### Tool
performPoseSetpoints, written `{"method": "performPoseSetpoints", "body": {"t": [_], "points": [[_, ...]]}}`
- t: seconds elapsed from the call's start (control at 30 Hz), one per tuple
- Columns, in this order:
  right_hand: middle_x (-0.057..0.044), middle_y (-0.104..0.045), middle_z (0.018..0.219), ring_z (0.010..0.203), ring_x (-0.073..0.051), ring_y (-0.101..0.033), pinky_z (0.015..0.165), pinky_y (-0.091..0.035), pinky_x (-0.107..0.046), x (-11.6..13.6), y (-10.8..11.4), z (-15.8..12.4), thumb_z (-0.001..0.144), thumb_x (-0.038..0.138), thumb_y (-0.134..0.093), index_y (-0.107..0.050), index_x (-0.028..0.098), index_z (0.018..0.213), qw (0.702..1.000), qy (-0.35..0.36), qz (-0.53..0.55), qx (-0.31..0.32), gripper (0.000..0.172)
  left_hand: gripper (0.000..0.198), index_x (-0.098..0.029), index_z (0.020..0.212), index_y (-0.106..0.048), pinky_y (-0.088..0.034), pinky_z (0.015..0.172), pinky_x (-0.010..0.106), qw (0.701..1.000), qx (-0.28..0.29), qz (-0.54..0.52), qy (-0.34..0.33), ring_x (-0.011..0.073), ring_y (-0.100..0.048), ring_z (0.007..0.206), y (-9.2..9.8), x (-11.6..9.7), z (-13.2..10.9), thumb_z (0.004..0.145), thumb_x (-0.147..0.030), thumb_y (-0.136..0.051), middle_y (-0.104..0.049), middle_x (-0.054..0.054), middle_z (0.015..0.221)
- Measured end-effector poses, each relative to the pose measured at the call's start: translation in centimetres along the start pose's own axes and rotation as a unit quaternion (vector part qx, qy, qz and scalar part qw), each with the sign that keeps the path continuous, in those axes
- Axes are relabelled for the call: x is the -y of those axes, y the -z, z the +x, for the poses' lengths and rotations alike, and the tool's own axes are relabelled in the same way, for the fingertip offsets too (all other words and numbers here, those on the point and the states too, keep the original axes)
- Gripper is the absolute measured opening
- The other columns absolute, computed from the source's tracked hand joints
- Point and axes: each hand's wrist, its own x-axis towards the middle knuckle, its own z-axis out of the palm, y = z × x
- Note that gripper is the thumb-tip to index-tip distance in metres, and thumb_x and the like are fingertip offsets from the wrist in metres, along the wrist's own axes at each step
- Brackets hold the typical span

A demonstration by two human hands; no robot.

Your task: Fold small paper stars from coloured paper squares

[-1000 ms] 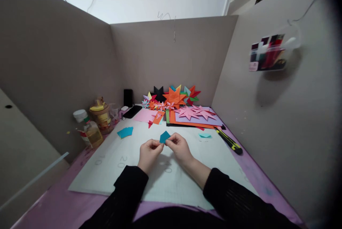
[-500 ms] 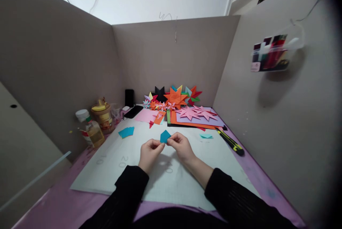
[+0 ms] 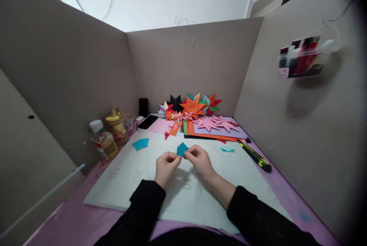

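Note:
A small blue piece of folded paper (image 3: 182, 149), pointed at the top, is held up between both hands above the white sheet (image 3: 114, 190). My left hand (image 3: 166, 166) pinches its lower left edge between thumb and fingers. At its lower right corner, my right hand (image 3: 200, 161) is closed on the same paper. Fingertips cover the lower edge, so the folds there are hidden. To the left lies a small stack of blue paper pieces (image 3: 140, 144). A folded light-teal paper (image 3: 227, 149) rests to the right of my right hand.
Folded paper stars (image 3: 193, 106) stand at the back wall; pink stars (image 3: 207, 123) lie on coloured sheets (image 3: 197, 133). A yellow-black utility knife (image 3: 255, 157) is at right. A glue bottle (image 3: 107, 144), a tub (image 3: 116, 125) and a phone (image 3: 148, 122) are at left. Grey partitions enclose three sides.
The whole view has shifted slightly, so everything appears a little farther right and lower. Both hands keep the same pinch on the blue paper, with no clear change in its shape.

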Motion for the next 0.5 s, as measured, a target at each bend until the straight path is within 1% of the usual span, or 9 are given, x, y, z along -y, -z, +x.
{"method": "performPoseSetpoints", "body": {"t": [0.13,0.27,0.37,0.43,0.5], "points": [[0.001,-0.059,0.060,0.059,-0.013,-0.054,0.059,-0.042,-0.025,0.03,-0.12,0.00,0.067,0.029,-0.068,-0.055,0.017,0.064,1.000,-0.001,0.004,0.001,0.017,0.020,-0.015,0.056,-0.054,-0.044,0.058,0.024,1.000,0.002,-0.004,0.003,0.0133,-0.057,0.060,-0.05,-0.19,-0.07,0.064,-0.029,-0.067,-0.064,0.002,0.063],[0.003,-0.058,0.058,0.057,-0.012,-0.055,0.057,-0.042,-0.024,-0.13,-0.22,0.04,0.066,0.026,-0.068,-0.049,0.019,0.066,0.999,0.005,0.036,-0.010,0.021,0.023,-0.015,0.056,-0.050,-0.041,0.057,0.022,1.000,0.003,-0.006,0.006,0.0115,-0.055,0.058,-0.13,-0.31,-0.15,0.065,-0.028,-0.067,-0.061,0.001,0.061],[0.006,-0.056,0.058,0.056,-0.011,-0.057,0.057,-0.043,-0.024,-0.31,-0.21,0.14,0.065,0.024,-0.069,-0.042,0.020,0.072,0.997,0.000,0.071,-0.013,0.028,0.026,-0.018,0.065,-0.044,-0.038,0.053,0.020,0.999,0.003,-0.049,0.020,0.0088,-0.052,0.054,-0.20,-0.27,-0.08,0.063,-0.026,-0.068,-0.057,-0.004,0.059],[0.007,-0.056,0.058,0.055,-0.011,-0.057,0.057,-0.044,-0.024,-0.45,-0.15,0.22,0.065,0.023,-0.069,-0.038,0.022,0.077,0.996,-0.006,0.083,-0.012,0.032,0.033,-0.020,0.073,-0.037,-0.037,0.052,0.018,0.995,0.003,-0.091,0.031,0.0077,-0.051,0.052,-0.25,-0.22,-0.01,0.063,-0.024,-0.069,-0.056,-0.007,0.059],[0.008,-0.057,0.056,0.053,-0.012,-0.058,0.057,-0.044,-0.024,-0.58,-0.05,0.31,0.066,0.022,-0.068,-0.036,0.023,0.080,0.997,-0.013,0.080,-0.004,0.036,0.039,-0.022,0.076,-0.032,-0.037,0.053,0.018,0.993,0.008,-0.115,0.039,0.0072,-0.050,0.051,-0.29,-0.19,0.02,0.063,-0.023,-0.069,-0.056,-0.008,0.059]]}}
